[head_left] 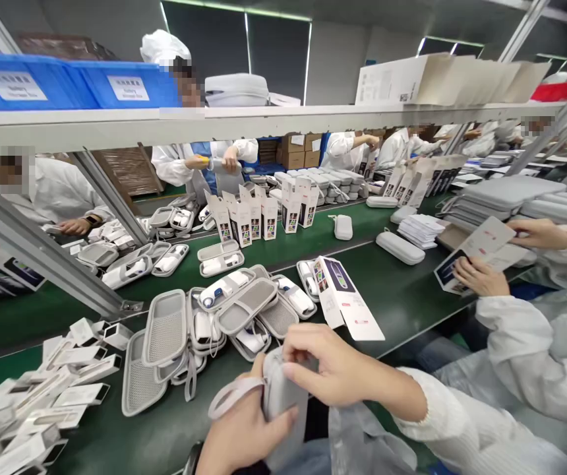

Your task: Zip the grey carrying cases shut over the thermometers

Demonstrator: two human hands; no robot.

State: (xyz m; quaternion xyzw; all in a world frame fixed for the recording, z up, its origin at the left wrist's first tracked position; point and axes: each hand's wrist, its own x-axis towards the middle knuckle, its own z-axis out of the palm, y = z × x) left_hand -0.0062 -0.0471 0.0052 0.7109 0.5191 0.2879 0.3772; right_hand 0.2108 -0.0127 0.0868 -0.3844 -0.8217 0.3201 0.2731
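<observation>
Near the front edge of the bench, a closed light grey zip case stands tilted on end between my hands. My left hand is wrapped round it from the left, and its wrist strap loops over the back of that hand. With fingers pinched at the case's upper edge, my right hand covers what lies under the fingertips; the zip pull itself is hidden. Just beyond lie several open grey cases with white devices inside. An open printed box lies flat behind my right hand.
Small white boxes are heaped at the left. Upright printed cartons and a closed case stand farther back. At the right a co-worker's hands hold a carton. A shelf with blue bins crosses overhead.
</observation>
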